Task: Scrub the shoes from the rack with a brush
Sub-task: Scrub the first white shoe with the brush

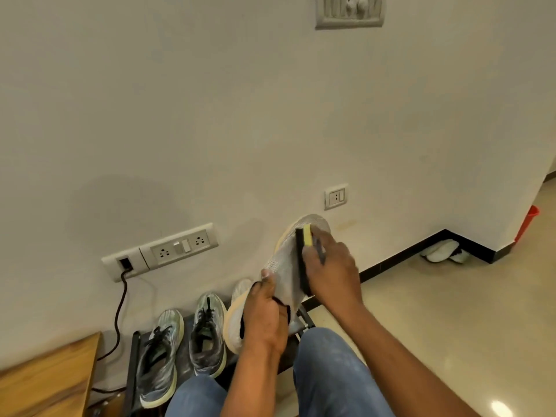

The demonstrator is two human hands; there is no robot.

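My left hand (264, 314) grips a grey mesh shoe (285, 260) by its black collar and holds it up, toe pointing toward the wall. My right hand (331, 266) is closed on a brush (302, 260) with a yellow back and black bristles, pressed flat against the shoe's right side. Its matching grey shoe (236, 314) with a cream sole rests on the black rack (134, 365) below, partly hidden by my left hand. A pair of grey-green laced sneakers (207, 332) stands on the rack to the left.
A wooden surface (51, 383) lies at the lower left. A black cable (118, 314) hangs from the wall socket panel (162, 251). A white shoe (442, 251) lies by the black skirting, a red object (526, 224) at the corner. My jeans-clad knees (331, 371) are below.
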